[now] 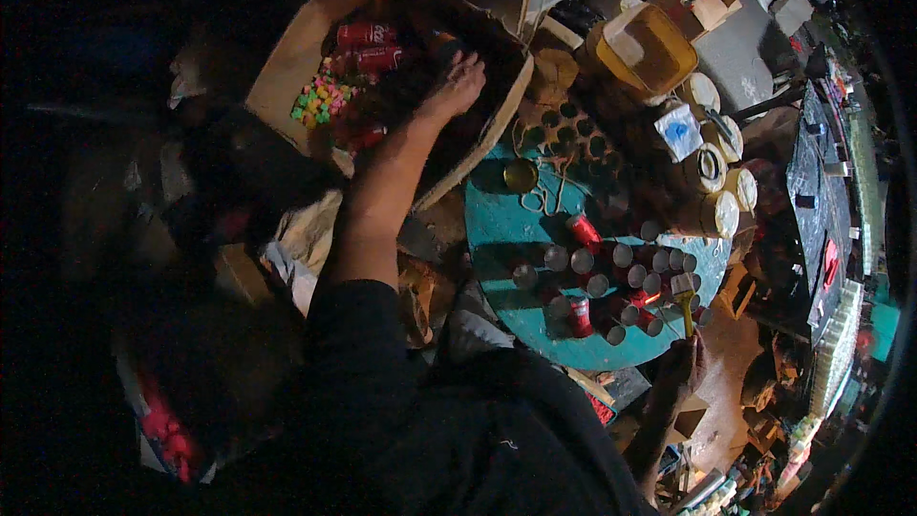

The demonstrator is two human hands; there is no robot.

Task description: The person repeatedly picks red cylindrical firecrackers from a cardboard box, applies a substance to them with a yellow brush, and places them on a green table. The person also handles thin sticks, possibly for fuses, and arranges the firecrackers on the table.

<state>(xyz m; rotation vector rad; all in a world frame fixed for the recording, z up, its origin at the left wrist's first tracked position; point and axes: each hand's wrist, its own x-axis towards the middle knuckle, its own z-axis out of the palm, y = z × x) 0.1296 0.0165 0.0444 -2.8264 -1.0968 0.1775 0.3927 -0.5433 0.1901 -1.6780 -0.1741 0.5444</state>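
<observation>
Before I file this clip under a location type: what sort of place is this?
Probably a cramped, dim craft workshop: a round teal table crowded with cut red drink cans, a small hammer in the right hand, and cluttered shelves behind.

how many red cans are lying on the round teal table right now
2 that I can make out: one red can near the teal table's middle, another red can near its front edge. Darkness may hide more.

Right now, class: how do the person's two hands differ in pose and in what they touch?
The left hand stretches far forward into the cardboard box, fingers spread over its contents; the right hand stays close to the body. The left hand grips nothing visibly; the right hand grips a yellow-handled hammer beside the teal round table. Both are bare.
</observation>
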